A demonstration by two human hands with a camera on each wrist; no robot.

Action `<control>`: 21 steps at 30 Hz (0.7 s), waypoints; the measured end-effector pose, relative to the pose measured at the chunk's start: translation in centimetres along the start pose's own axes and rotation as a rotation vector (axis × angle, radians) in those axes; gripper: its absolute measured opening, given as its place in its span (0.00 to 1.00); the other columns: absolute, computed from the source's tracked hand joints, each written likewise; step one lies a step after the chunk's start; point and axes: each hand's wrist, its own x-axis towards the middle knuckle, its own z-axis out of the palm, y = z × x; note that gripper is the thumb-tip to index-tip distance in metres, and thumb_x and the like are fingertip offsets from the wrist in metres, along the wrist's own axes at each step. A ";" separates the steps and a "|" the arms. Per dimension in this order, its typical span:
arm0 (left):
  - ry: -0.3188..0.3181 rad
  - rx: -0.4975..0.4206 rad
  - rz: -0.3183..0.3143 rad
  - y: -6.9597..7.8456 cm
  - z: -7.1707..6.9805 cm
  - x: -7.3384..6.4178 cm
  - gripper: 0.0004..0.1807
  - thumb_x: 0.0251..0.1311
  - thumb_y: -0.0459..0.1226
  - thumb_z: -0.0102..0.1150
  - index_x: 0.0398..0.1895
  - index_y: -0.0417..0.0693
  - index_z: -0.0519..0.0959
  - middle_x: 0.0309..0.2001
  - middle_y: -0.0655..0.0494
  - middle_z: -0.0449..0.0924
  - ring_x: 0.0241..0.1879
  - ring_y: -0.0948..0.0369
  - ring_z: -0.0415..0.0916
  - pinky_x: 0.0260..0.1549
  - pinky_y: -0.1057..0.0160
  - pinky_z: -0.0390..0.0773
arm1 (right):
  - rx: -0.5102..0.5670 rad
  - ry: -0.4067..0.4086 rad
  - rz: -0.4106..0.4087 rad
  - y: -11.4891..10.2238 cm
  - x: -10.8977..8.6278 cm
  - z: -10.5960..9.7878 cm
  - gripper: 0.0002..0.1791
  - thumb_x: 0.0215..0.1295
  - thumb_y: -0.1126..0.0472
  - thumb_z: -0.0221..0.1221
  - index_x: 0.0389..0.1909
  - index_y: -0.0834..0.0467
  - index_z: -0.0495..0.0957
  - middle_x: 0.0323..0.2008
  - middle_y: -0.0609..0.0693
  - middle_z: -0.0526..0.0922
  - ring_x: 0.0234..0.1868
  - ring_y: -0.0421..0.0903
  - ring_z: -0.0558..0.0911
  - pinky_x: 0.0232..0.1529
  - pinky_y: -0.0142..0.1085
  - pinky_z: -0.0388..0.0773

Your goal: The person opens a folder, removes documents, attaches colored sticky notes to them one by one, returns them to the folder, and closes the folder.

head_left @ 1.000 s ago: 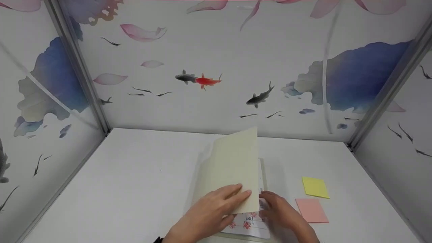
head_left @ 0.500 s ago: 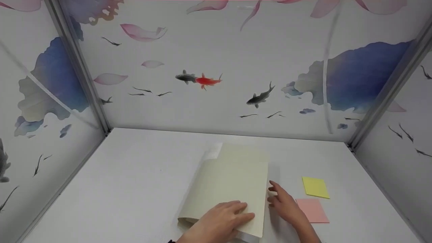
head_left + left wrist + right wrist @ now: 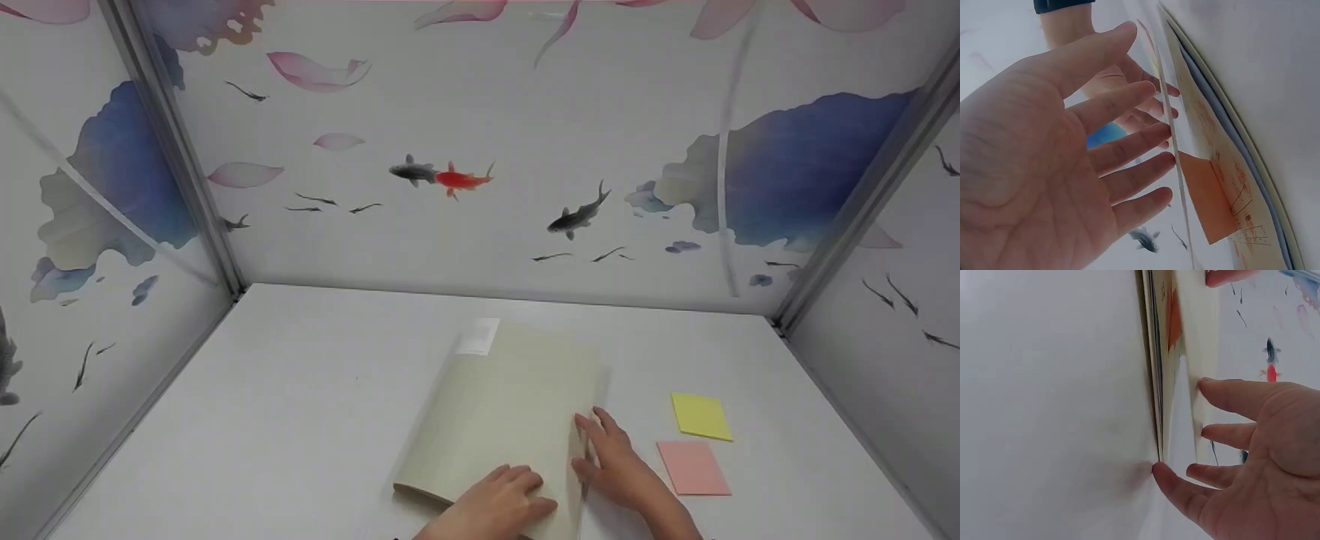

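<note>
A book [image 3: 510, 397] with a plain cream cover lies in the middle of the table, a white label [image 3: 479, 336] at its upper left. My left hand [image 3: 495, 504] rests on the lower part of the cover with fingers extended. At the right edge, my right hand [image 3: 619, 469] touches the cover with its fingertips [image 3: 1206, 382], and one lower finger reaches down beside the back pages. The wrist views show the cover standing a little off the pages. Between them sticks out an orange sticky note [image 3: 1207, 197] on a page with red printed figures.
To the right on the white table [image 3: 300, 405] lie a yellow sticky note pad [image 3: 701, 416] and a pink one [image 3: 694, 468]. White walls [image 3: 487, 247] painted with fish and petals enclose the table at the back and sides.
The raised cover has come down over the printed pages, my left hand moving down toward the near edge with it. My right hand drew off to the right, then came back to the book's edge.
</note>
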 end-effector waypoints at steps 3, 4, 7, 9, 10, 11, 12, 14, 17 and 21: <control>-0.048 -0.030 -0.009 0.0 0.2 0.0 0.28 0.59 0.65 0.44 0.52 0.62 0.78 0.50 0.61 0.76 0.51 0.65 0.71 0.52 0.63 0.74 | -0.042 -0.049 0.012 -0.1 -0.1 0.2 0.36 0.58 0.58 0.63 0.67 0.60 0.62 0.73 0.64 0.46 0.72 0.66 0.48 0.64 0.64 0.54; -0.061 -0.042 -0.016 0.0 0.3 0.0 0.28 0.59 0.64 0.44 0.53 0.62 0.78 0.51 0.61 0.76 0.52 0.65 0.71 0.53 0.62 0.74 | -0.052 -0.069 0.009 -0.2 -0.2 0.2 0.37 0.58 0.58 0.64 0.67 0.60 0.62 0.73 0.63 0.47 0.72 0.66 0.47 0.65 0.64 0.53; -0.097 -0.070 -0.044 0.0 0.5 0.1 0.27 0.59 0.64 0.45 0.54 0.62 0.77 0.52 0.61 0.75 0.55 0.65 0.70 0.56 0.60 0.73 | -0.064 -0.129 0.003 -0.3 -0.3 0.2 0.36 0.58 0.56 0.63 0.66 0.61 0.63 0.72 0.63 0.51 0.73 0.64 0.46 0.66 0.63 0.51; -0.098 -0.055 -0.053 0.1 0.7 0.1 0.25 0.60 0.62 0.48 0.53 0.63 0.78 0.52 0.61 0.75 0.55 0.64 0.71 0.56 0.58 0.73 | -0.072 -0.161 0.014 -0.3 -0.4 0.2 0.35 0.58 0.55 0.63 0.66 0.60 0.64 0.71 0.62 0.54 0.73 0.63 0.49 0.66 0.62 0.52; -0.097 -0.047 -0.059 0.1 0.8 0.2 0.23 0.60 0.60 0.50 0.52 0.63 0.78 0.51 0.62 0.75 0.54 0.64 0.71 0.56 0.58 0.73 | -0.076 -0.172 0.020 -0.3 -0.4 0.2 0.35 0.58 0.55 0.63 0.66 0.60 0.64 0.71 0.62 0.55 0.72 0.63 0.50 0.66 0.61 0.54; -0.095 -0.036 -0.062 0.2 0.9 0.2 0.22 0.59 0.59 0.52 0.52 0.64 0.78 0.51 0.62 0.75 0.53 0.64 0.71 0.56 0.57 0.73 | -0.081 -0.179 0.028 -0.4 -0.3 0.2 0.35 0.58 0.55 0.64 0.66 0.59 0.65 0.71 0.61 0.55 0.72 0.62 0.52 0.66 0.61 0.55; -0.097 -0.026 -0.068 0.2 1.0 0.2 0.21 0.59 0.58 0.53 0.52 0.64 0.78 0.50 0.63 0.75 0.52 0.64 0.72 0.56 0.57 0.73 | -0.087 -0.186 0.035 -0.4 -0.3 0.2 0.36 0.57 0.54 0.64 0.66 0.59 0.65 0.71 0.61 0.55 0.71 0.62 0.54 0.65 0.60 0.57; -0.105 -0.005 -0.081 0.3 1.1 0.2 0.20 0.58 0.56 0.55 0.52 0.65 0.77 0.49 0.63 0.75 0.49 0.64 0.72 0.55 0.57 0.74 | -0.106 -0.199 0.032 -0.5 -0.3 0.3 0.36 0.57 0.54 0.65 0.66 0.58 0.65 0.71 0.61 0.55 0.70 0.62 0.58 0.64 0.60 0.60; -0.125 0.013 -0.108 0.3 1.2 0.1 0.21 0.57 0.57 0.55 0.54 0.67 0.76 0.46 0.64 0.74 0.45 0.64 0.72 0.52 0.59 0.74 | -0.122 -0.217 -0.012 -0.6 -0.3 0.6 0.36 0.55 0.55 0.66 0.65 0.59 0.66 0.71 0.62 0.56 0.69 0.63 0.61 0.62 0.60 0.62; -0.114 0.068 -0.152 0.3 1.3 -0.2 0.21 0.57 0.59 0.52 0.51 0.66 0.75 0.41 0.64 0.72 0.37 0.64 0.69 0.45 0.64 0.74 | -0.143 -0.229 -0.125 -0.8 -0.4 0.9 0.35 0.55 0.57 0.66 0.64 0.61 0.67 0.69 0.65 0.58 0.68 0.64 0.62 0.60 0.59 0.64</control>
